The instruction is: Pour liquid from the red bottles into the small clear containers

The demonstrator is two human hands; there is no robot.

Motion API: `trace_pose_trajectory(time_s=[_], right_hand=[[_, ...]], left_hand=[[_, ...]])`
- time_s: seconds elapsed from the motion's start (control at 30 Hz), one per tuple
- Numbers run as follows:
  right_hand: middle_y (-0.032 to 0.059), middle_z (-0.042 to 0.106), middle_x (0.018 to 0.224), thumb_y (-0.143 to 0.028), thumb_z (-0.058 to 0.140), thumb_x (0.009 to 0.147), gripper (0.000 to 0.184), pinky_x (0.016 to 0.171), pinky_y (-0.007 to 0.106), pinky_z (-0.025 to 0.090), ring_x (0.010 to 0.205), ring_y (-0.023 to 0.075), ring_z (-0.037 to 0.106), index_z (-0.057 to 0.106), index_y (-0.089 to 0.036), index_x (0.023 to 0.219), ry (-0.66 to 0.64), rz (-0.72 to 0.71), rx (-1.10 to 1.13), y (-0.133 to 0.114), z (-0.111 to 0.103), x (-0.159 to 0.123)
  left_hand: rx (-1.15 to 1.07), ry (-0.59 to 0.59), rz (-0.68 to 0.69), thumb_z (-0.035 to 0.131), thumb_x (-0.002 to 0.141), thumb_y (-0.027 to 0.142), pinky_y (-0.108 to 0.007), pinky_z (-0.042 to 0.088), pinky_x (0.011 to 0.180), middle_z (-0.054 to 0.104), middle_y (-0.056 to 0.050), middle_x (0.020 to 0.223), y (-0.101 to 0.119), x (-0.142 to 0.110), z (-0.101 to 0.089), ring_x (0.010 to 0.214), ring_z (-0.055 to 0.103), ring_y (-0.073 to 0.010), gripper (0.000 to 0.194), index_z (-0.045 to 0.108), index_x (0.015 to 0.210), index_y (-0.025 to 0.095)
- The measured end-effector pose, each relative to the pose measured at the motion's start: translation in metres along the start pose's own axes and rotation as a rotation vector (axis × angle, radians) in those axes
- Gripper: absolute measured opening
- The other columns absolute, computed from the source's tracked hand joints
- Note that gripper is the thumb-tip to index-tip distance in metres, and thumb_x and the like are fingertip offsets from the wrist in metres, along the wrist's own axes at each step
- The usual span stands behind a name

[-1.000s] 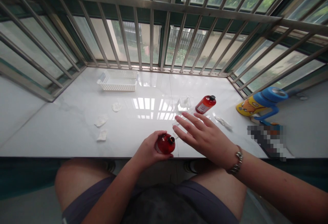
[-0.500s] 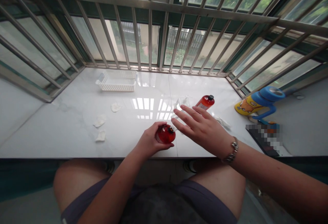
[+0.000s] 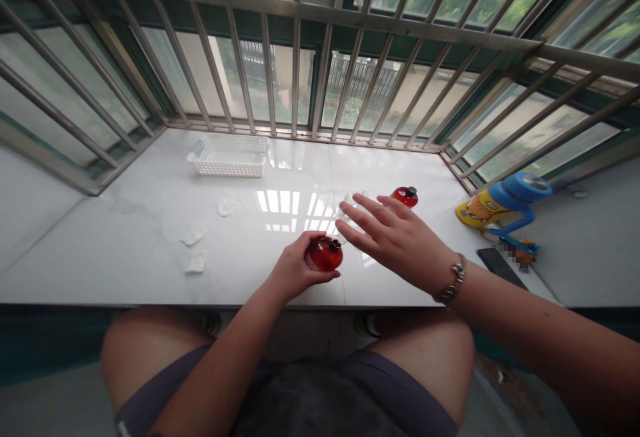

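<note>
My left hand (image 3: 293, 267) grips a small red bottle (image 3: 324, 254) near the front edge of the white marble ledge (image 3: 150, 224); its mouth points up and to the right. My right hand (image 3: 393, 237), fingers spread and flat, hovers just right of that bottle and holds nothing. A bracelet sits on its wrist. Behind my right hand lies a second red bottle (image 3: 405, 196) with a black cap, partly hidden by my fingers. Clear wrapping (image 3: 353, 200) lies by my fingertips.
A white plastic basket (image 3: 227, 156) stands at the back left. Three crumpled white wipes (image 3: 195, 236) lie on the left of the ledge. A blue and yellow cup (image 3: 500, 205) lies at the right, a dark phone (image 3: 500, 264) beside it. Metal window bars (image 3: 295, 57) enclose the ledge.
My left hand has moved the bottle slightly away from the front edge. My right hand has slid forward and now covers more of the far red bottle.
</note>
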State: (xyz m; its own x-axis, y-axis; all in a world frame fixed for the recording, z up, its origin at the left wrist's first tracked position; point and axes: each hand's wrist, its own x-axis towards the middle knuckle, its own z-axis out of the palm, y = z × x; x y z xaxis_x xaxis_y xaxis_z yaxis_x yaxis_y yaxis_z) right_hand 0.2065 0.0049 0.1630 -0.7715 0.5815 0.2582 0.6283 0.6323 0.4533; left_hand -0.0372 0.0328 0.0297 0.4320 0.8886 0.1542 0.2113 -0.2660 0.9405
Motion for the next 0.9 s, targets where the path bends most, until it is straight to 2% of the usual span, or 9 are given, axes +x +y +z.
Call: trace_pose_trajectory(time_s=[0.27, 0.47, 0.9], right_hand=[[0.0133, 0.059, 0.159, -0.012, 0.06, 0.104, 0.043, 0.112, 0.055, 0.046, 0.147, 0.0362, 0.054, 0.058, -0.022, 0.146, -0.024, -0.027, -0.051, 0.004, 0.0, 0.001], [0.0099, 0.06, 0.159, -0.013, 0.059, 0.105, 0.042, 0.114, 0.052, 0.044, 0.147, 0.0338, 0.053, 0.058, -0.024, 0.145, -0.025, -0.025, -0.081, 0.006, -0.001, 0.002], [0.0142, 0.059, 0.159, -0.014, 0.058, 0.106, 0.042, 0.11, 0.057, 0.048, 0.147, 0.0382, 0.054, 0.059, -0.022, 0.147, -0.038, -0.056, -0.078, 0.011, -0.003, 0.005]], left_hand=[[0.001, 0.001, 0.003, 0.102, 0.067, 0.039, -0.039, 0.058, 0.104, 0.076, -0.003, 0.127, -0.003, 0.001, 0.003, 0.115, 0.073, -0.0264, 0.081, 0.06, 0.135, 0.028], [0.0, -0.001, -0.007, 0.101, 0.067, 0.038, -0.04, 0.059, 0.104, 0.075, -0.004, 0.128, -0.004, 0.001, 0.002, 0.116, 0.073, -0.0276, 0.081, 0.06, 0.136, 0.027], [-0.007, 0.0, -0.014, 0.101, 0.067, 0.039, -0.041, 0.059, 0.104, 0.075, -0.004, 0.127, -0.008, 0.002, 0.002, 0.116, 0.073, -0.0278, 0.08, 0.061, 0.135, 0.028]])
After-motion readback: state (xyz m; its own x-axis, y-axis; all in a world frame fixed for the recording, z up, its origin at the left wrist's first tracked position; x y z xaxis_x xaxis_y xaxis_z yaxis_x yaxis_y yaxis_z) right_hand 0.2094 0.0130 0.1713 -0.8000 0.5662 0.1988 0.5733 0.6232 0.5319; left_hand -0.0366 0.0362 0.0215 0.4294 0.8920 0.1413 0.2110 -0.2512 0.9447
